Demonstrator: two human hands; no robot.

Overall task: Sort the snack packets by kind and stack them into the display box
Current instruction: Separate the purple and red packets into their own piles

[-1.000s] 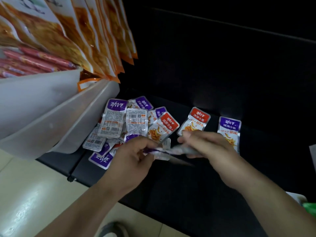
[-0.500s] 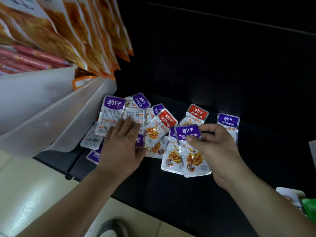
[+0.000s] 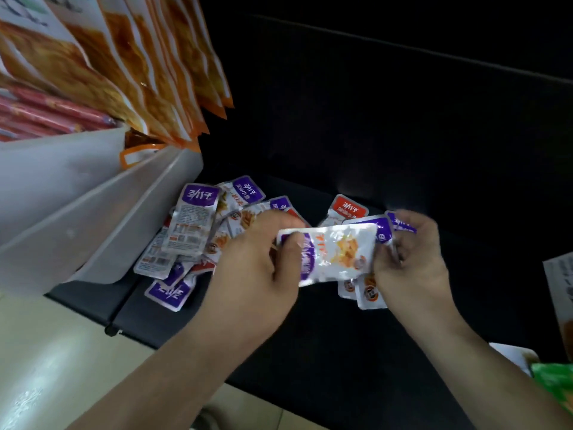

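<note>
Pinches a purple-banded snack packet [image 3: 338, 252] by its left sealed end in the left hand [image 3: 257, 262], just above the dark counter [image 3: 310, 336], right of the loose pile [image 3: 192, 225]. Grips a stack of like packets [image 3: 370, 294] in the right hand [image 3: 415, 259]. Probably light, floppy and slick in glossy film; best taken by the flat sealed edges.

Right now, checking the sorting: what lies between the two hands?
In the head view, a purple-banded snack packet spans the gap: left hand pinches one end, right hand grips the other with more purple packets.
</note>
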